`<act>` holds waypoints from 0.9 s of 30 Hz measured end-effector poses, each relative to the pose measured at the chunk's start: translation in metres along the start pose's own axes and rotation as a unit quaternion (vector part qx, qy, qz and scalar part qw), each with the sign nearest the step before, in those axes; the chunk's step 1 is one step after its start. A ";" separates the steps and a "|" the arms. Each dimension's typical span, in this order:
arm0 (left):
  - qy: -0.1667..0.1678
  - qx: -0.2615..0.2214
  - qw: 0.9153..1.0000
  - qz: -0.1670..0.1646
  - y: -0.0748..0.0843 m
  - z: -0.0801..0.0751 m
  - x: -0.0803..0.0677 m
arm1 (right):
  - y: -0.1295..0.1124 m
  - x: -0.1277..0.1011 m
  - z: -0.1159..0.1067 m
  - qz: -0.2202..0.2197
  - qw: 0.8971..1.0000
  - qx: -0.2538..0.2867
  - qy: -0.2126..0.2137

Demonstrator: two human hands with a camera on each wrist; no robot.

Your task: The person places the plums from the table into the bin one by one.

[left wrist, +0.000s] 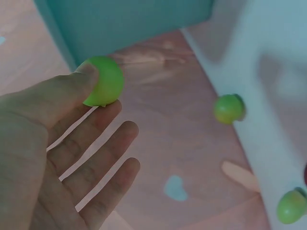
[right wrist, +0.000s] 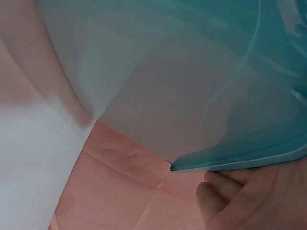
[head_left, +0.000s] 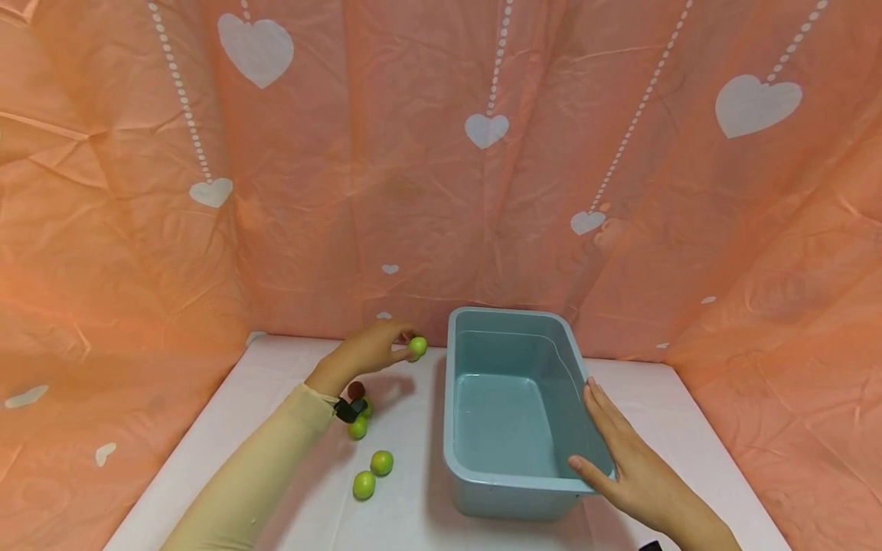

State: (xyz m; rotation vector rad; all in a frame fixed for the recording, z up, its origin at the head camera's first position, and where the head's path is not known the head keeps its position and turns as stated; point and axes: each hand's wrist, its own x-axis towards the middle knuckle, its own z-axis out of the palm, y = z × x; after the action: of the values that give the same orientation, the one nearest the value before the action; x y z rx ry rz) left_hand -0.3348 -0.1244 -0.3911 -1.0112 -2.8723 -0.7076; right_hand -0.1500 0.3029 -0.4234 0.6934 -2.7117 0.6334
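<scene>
Your left hand [head_left: 368,350] pinches 1 green ball [head_left: 417,347] lightly just left of the blue bin [head_left: 515,490], which your flat right hand [head_left: 630,463] steadies; a loose pinch could drop it short.

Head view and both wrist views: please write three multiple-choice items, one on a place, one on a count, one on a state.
1. The small green round fruit in the left hand is where?
A. left of the tub
B. inside the tub
C. right of the tub
2. How many green fruits lie on the white table?
A. one
B. four
C. seven
3. What does the blue-grey plastic tub hold?
A. fruit
B. water
C. nothing

A: fruit held beside the tub's left wall.
B: four lie near the sleeve.
C: its floor is bare; the right hand rests on its rim.
</scene>
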 end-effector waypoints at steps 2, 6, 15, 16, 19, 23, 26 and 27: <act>0.003 -0.004 1.000 0.002 0.005 -0.004 0.001 | 0.000 0.000 0.000 0.000 1.000 0.000 0.000; 0.014 -0.003 1.000 0.010 0.014 -0.008 0.003 | 0.000 0.000 0.000 -0.002 1.000 0.002 0.002; 0.019 -0.006 0.999 0.027 0.029 -0.015 0.007 | 0.000 0.000 0.000 0.000 1.000 0.005 0.003; 0.020 -0.005 0.999 0.029 0.031 -0.016 0.007 | 0.000 0.000 0.001 -0.001 1.000 0.004 0.004; 0.024 0.001 0.999 0.036 0.035 -0.016 0.009 | 0.000 0.000 0.001 -0.002 1.000 0.003 0.007; 0.031 0.010 0.998 0.047 0.043 -0.016 0.012 | 0.000 -0.001 0.001 -0.008 1.000 0.005 0.013; 0.029 0.007 0.998 0.056 0.049 -0.015 0.015 | 0.000 -0.001 0.001 -0.009 1.000 0.007 0.014; 0.028 0.006 0.998 0.057 0.051 -0.014 0.016 | 0.000 -0.001 0.001 -0.010 1.000 0.007 0.015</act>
State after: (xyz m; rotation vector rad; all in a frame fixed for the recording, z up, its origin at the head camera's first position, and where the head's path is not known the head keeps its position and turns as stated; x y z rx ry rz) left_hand -0.3184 -0.0861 -0.3549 -1.1256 -2.7426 -0.6975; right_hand -0.1487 0.3026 -0.4248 0.7074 -2.6722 0.6538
